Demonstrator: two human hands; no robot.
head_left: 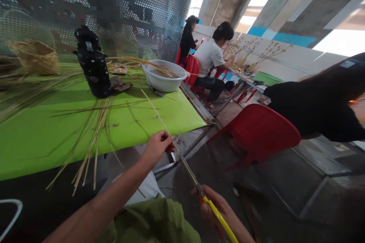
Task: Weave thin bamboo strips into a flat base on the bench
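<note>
- Closest to you is your green garment (154, 222), low in the frame, with your left forearm stretched out above it.
- Your right hand (217, 209) is closed around a yellow-handled tool (221, 220). Its front end points up and left, and its working tip is too blurred to make out.
- Your left hand (157, 146) pinches a long pale strip (156, 111) between thumb and fingertips, just off the near edge of the table.
- The strip runs diagonally from over the green table (34, 140) through your left fingers and down to the tool's tip, in the air above the floor.
- A loose bundle of strips (91, 146) lies on the table to the left of your hand, its ends hanging over the edge.
- Farther back on the table are a black bottle (92, 64), a white basin (165, 77) and a woven basket (35, 57).
- A red chair (258, 132) stands to your right, with a person in black (319, 106) beside it.
- Two more people (210, 56) sit at a table beyond.
</note>
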